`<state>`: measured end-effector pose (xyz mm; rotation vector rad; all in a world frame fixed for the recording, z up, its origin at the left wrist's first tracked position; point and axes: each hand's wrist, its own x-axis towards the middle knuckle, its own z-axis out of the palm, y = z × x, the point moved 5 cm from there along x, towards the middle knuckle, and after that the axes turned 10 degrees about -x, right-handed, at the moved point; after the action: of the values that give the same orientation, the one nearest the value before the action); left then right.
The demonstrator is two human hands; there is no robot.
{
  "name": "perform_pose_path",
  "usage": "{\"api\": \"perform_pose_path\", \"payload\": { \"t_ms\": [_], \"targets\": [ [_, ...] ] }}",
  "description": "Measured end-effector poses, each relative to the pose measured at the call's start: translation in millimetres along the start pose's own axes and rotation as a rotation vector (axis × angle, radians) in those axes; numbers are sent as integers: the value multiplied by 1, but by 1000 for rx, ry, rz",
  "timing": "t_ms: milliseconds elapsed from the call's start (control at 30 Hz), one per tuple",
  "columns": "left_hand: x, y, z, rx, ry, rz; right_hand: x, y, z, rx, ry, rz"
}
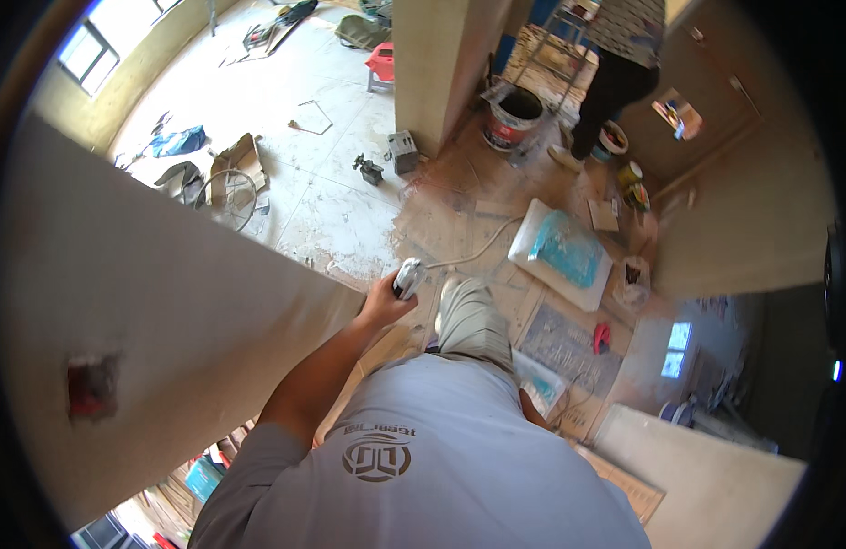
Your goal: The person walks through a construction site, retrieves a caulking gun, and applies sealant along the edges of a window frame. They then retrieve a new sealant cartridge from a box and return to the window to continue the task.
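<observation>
My left hand (386, 304) is closed around a small white-and-black handheld tool (408, 278), held out ahead of my body beside the end of a plastered wall. A pale cord or hose (478, 255) runs from near the tool over the covered floor toward a white bag with a blue panel (567, 249). Only a sliver of my right hand or forearm (533, 409) shows at the right edge of my shirt. The fingers there are hidden, so what they hold cannot be seen.
Beyond the bag, another person (615, 64) stands near a ladder (556, 55) and a large bucket (513, 119). Smaller buckets and tubs line the right wall. Grey wall (167, 274) borders my left. Cardboard (243, 169) and a grey block (403, 152) lie on the white floor.
</observation>
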<state>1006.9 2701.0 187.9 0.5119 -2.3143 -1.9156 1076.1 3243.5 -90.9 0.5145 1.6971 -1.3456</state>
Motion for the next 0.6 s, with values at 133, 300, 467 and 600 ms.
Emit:
{"api": "perform_pose_path", "payload": {
  "t_ms": [133,300,467,600],
  "targets": [
    [128,20,-14,-5,98,64,76,-150,7,-659,-111,-285],
    [252,38,-75,-94,328,73,150,-386,19,-1227,17,-214],
    [319,56,-161,-176,557,105,248,-636,64,-1259,62,-382],
    [348,61,-226,-239,743,159,304,-805,146,-1255,20,-713]
  ]
}}
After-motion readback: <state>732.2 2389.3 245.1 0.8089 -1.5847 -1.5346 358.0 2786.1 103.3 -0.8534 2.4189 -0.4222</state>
